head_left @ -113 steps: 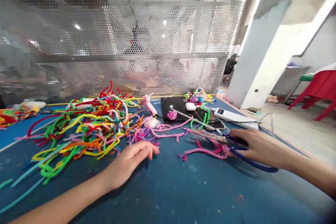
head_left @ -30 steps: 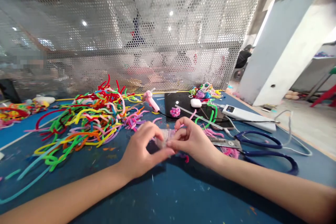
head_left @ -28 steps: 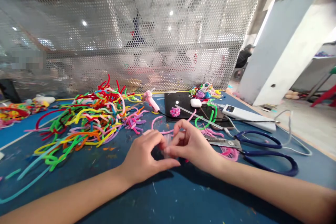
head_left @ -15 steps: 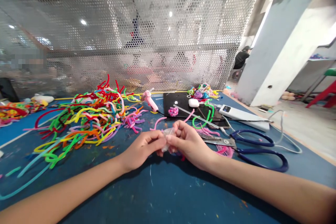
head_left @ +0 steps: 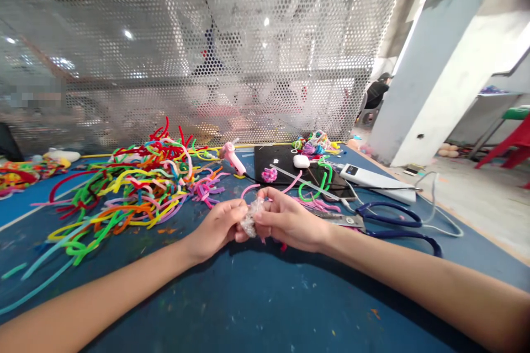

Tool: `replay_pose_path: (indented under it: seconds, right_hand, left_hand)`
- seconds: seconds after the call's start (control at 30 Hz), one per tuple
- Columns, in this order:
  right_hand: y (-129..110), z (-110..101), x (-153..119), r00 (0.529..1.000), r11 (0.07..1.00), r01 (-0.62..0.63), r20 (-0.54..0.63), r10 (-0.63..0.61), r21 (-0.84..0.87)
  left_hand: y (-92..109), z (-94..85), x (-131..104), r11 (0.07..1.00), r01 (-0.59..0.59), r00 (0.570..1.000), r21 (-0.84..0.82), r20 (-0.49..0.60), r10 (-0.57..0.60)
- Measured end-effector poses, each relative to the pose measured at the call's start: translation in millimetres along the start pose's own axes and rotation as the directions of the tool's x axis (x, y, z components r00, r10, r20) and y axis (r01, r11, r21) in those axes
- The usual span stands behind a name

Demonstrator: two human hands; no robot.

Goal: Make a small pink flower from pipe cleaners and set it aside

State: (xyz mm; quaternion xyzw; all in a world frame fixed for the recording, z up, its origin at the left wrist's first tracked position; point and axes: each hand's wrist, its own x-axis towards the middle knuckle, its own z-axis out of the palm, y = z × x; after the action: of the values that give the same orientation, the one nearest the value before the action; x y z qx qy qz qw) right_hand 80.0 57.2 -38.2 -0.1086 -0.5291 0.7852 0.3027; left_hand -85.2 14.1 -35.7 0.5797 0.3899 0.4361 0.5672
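Note:
Between my two hands, above the blue tabletop [head_left: 232, 298], is a small crumpled piece of clear, whitish plastic [head_left: 249, 222], perhaps a little bag. My left hand [head_left: 217, 226] pinches its left side with thumb and fingers. My right hand [head_left: 290, 219] is closed on its right side, thumb toward me. Whether anything lies inside the plastic I cannot tell. Just right of my right hand lie large scissors [head_left: 389, 215] with dark blue handles, their blades partly hidden. Pink pipe cleaners [head_left: 318, 205] lie under and behind the blades.
A tangled heap of colourful pipe cleaners [head_left: 141, 182] covers the left. Behind my hands are a pink glue gun [head_left: 234, 159], a black board [head_left: 265, 154], a pink-purple fuzzy ball [head_left: 269, 175], a white earbud case [head_left: 301, 161] and a white power bank [head_left: 376, 183] with cables. A perforated metal screen [head_left: 207, 66] rises behind.
Both hands have shifted slightly left, and more of the crumpled plastic shows between them. The right forearm now covers part of the scissors' lower handle. The whole view has moved a little.

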Motion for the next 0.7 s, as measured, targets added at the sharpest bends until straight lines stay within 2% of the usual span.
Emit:
replay_pose_path:
  seconds: [0.07, 0.1, 0.17, 0.2, 0.23, 0.3, 0.33, 0.4, 0.43, 0.5, 0.6, 0.67, 0.7]
  right_hand:
    - [-8, 0, 1, 0.999, 0.999, -0.039, 0.008, 0.039, -0.018]
    - [-13, 1, 2, 0.998, 0.997, -0.067, -0.025, 0.066, -0.047]
    - [-25, 5, 2, 0.979, 0.974, -0.159, -0.157, 0.134, -0.16]
    - [-32, 7, 2, 0.958, 0.945, -0.217, -0.24, 0.158, -0.246]
    - [-38, 10, 2, 0.936, 0.899, -0.276, -0.306, 0.172, -0.34]
    - [-47, 13, 0, 0.897, 0.78, -0.37, -0.413, 0.159, -0.504]
    - [-49, 15, -1, 0.882, 0.723, -0.403, -0.449, 0.142, -0.561]
    - [-48, 16, -4, 0.877, 0.649, -0.408, -0.474, 0.082, -0.643]
    - [-46, 16, -6, 0.888, 0.633, -0.372, -0.458, 0.03, -0.679]
    - [-39, 16, -10, 0.916, 0.587, -0.245, -0.383, -0.12, -0.771]
    - [-28, 15, -16, 0.921, 0.425, -0.054, -0.21, -0.329, -0.903]
    - [-23, 12, -17, 0.931, 0.362, 0.025, -0.11, -0.349, -0.932]
    - [-22, 10, -17, 0.938, 0.375, 0.057, -0.079, -0.337, -0.925]
  left_hand:
    - [1, 1.4, 2, 1.0, -0.011, 0.999, 0.006, -0.03, 0.011]
    - [2, 2.2, 2, 1.0, -0.019, 0.999, 0.006, -0.048, 0.019]
    - [5, 4.4, 3, 0.994, -0.056, 0.993, 0.093, -0.098, 0.065]
    - [8, 5.9, 2, 0.976, -0.082, 0.986, 0.2, -0.126, 0.108]
    - [11, 7.7, 1, 0.933, -0.107, 0.976, 0.343, -0.143, 0.164]
    - [16, 11.7, -1, 0.762, -0.135, 0.95, 0.633, -0.136, 0.282]
    - [19, 13.5, -2, 0.677, -0.135, 0.939, 0.724, -0.126, 0.322]
    - [20, 15.9, -5, 0.604, -0.108, 0.928, 0.79, -0.138, 0.347]
    - [20, 16.5, -6, 0.613, -0.089, 0.923, 0.785, -0.165, 0.346]
    - [18, 16.9, -7, 0.71, -0.064, 0.916, 0.701, -0.241, 0.32]
    - [15, 19.0, -8, 0.887, -0.077, 0.921, 0.456, -0.308, 0.238]
    - [15, 22.0, -7, 0.938, -0.088, 0.941, 0.335, -0.282, 0.189]
    - [15, 23.5, -6, 0.945, -0.093, 0.949, 0.312, -0.261, 0.179]
